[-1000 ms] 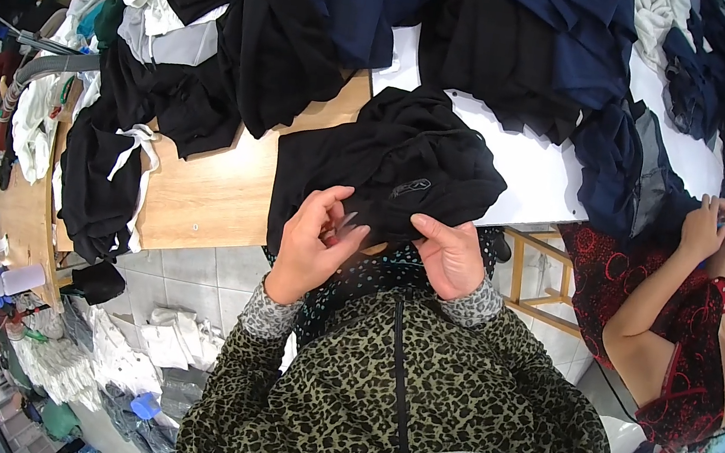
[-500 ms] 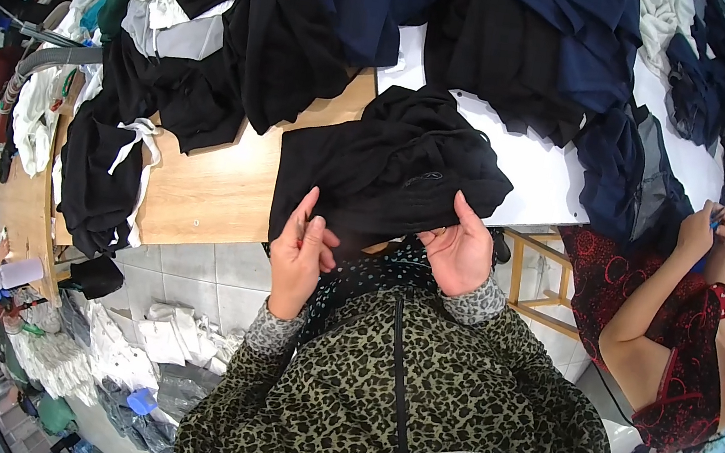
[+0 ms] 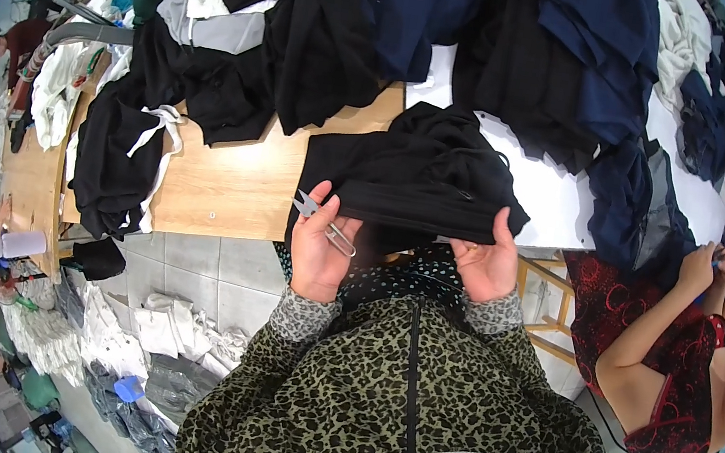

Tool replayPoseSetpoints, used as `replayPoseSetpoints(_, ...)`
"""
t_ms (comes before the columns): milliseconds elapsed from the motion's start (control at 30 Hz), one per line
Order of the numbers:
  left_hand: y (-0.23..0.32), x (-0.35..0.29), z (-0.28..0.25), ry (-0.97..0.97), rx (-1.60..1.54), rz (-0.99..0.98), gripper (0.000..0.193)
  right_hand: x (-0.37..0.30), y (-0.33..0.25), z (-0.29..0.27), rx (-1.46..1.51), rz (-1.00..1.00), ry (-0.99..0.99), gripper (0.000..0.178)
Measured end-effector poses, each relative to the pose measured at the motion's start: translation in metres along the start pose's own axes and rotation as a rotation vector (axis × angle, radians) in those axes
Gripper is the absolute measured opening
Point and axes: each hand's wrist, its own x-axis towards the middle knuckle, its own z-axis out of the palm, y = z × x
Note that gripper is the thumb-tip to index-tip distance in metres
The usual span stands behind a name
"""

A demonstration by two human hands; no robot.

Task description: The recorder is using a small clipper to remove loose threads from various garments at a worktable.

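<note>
A black fabric garment [image 3: 408,163] lies bunched on the table in front of me, its band-like near edge [image 3: 424,214] stretched between my hands. My left hand [image 3: 319,258] is closed at the left end of this edge. In the same hand sits a pair of thread snips [image 3: 341,241], blades pointing up and away past the thumb, the metal loop across the fingers. My right hand [image 3: 489,268] pinches the right end of the edge, thumb on top and fingers underneath. The garment's underside and some fingertips are hidden.
Piles of black garments [image 3: 328,46] and navy garments [image 3: 592,46] cover the table's far side. The wooden tabletop [image 3: 236,200] shows at left, a white board [image 3: 552,193] at right. A co-worker's arm [image 3: 648,336] is close on my right. White bundles [image 3: 172,330] lie on the floor.
The garment's near edge is now folded up into a straight band between my hands. My left hand has turned, bringing the thread snips into view, and closed on the edge. The whole view has shifted slightly.
</note>
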Motion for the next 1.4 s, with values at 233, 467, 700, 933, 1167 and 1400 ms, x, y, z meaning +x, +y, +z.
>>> replayPoseSetpoints(233, 0.008, 0.000, -0.020, 0.044, -0.053, 0.030, 0.040, 0.006, -0.013, -0.010, 0.149, 0.045, 0.126, 0.041)
replayPoseSetpoints(467, 0.013, 0.000, -0.030, -0.005, -0.034, 0.056, 0.040, 0.006, -0.013, -0.012, 0.182, 0.100, 0.135, 0.041)
replayPoseSetpoints(700, 0.013, -0.005, -0.015, -0.050, -0.024, 0.081, 0.043, -0.002, 0.002, -0.002, 0.060, 0.128, 0.035, 0.041)
replayPoseSetpoints(933, 0.039, 0.005, -0.029, -0.327, 0.244, 0.219, 0.060, -0.038, -0.041, 0.024, -1.477, 0.327, -0.539, 0.023)
replayPoseSetpoints(1167, 0.058, -0.013, 0.016, -0.650, 0.571, 0.120, 0.069, 0.057, -0.025, 0.109, -1.478, -0.454, -0.974, 0.035)
replayPoseSetpoints(1400, 0.089, -0.007, 0.019, -0.663, 0.622, 0.120, 0.063, 0.083, -0.004, 0.104, -1.525, 0.058, -1.025, 0.027)
